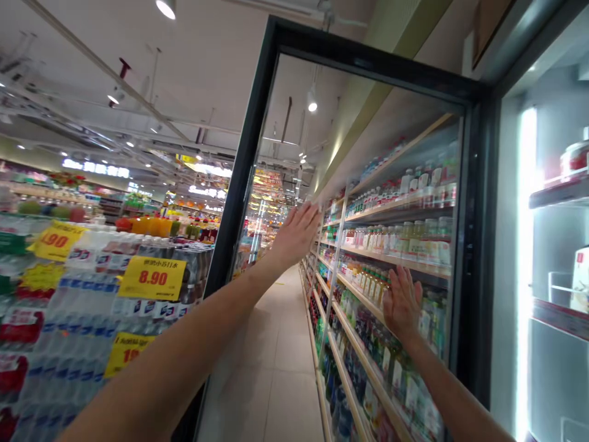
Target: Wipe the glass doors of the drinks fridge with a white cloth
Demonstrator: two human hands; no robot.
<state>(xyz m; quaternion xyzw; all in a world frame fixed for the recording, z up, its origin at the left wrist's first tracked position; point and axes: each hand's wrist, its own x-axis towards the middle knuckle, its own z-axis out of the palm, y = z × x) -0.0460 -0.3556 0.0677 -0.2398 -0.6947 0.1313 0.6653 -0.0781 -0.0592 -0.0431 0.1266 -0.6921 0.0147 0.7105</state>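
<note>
A glass cooler door [285,331] with a black frame [232,202] stands swung open in front of me. My left hand [297,234] is raised at the middle of the pane, fingers stretched out, seemingly flat against the glass. Lower and to the right, my right hand [404,302] is also at the pane with its fingers extended. Neither hand holds anything. Whether both palms fully touch the glass I cannot tell. Through the pane, shelves of bottled drinks [405,239] line the right side of an aisle.
On the right is the lit cooler interior, with a shelf edge [559,190] and a carton [580,279]. Stacked packs of bottled water [78,344] stand at the left, with yellow price signs [151,278]. A tiled aisle floor [276,362] shows through the glass.
</note>
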